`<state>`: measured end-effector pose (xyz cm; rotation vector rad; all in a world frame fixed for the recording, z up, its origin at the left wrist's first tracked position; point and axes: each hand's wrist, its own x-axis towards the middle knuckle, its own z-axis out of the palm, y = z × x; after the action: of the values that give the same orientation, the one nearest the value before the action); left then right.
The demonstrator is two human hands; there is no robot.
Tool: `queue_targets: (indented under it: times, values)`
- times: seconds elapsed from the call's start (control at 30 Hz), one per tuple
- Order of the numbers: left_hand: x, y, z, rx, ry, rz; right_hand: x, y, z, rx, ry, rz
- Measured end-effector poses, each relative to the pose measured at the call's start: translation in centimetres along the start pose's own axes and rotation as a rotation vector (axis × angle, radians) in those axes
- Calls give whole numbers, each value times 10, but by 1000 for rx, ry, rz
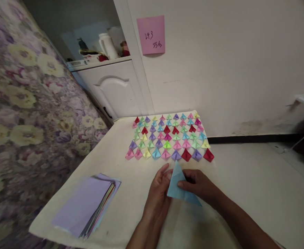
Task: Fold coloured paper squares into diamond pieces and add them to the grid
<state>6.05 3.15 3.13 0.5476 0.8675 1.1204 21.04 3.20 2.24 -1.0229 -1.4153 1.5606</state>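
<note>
A light blue sheet of paper [177, 185], folded into a triangular shape with one point upward, is held above the front part of the table. My right hand [197, 185] pinches it from the right, the thumb lying on its face and the fingers behind. On the left side, my left hand [159, 188] supports the same paper, its fingers curled and partly hidden behind it. Just beyond both hands, rows of small folded paper pieces [167, 145] in pink, red, purple, yellow, green and blue cover the far part of the table.
A stack of coloured paper [83, 205], purple on top, lies at the table's left. The cream tabletop [115, 152] meets the wall and a white cabinet [115, 90]. A floral curtain [24, 121] hangs left. A pink note [151, 34] is on the wall.
</note>
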Motion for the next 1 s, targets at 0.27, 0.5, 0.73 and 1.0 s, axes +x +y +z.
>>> queue_targets:
  times: [0.27, 0.5, 0.73, 1.0]
  values:
    - [-1, 0, -9, 368, -42, 58, -2, 1, -2, -232, 86, 44]
    - [-4, 5, -4, 657, -81, 196, -1, 2, -1, -490, 190, -16]
    - [1, 2, -7, 609, -66, 195, -1, 6, 2, -493, 283, -44]
    - [1, 3, -6, 448, -93, 77, 2, 3, -8, -224, 193, 62]
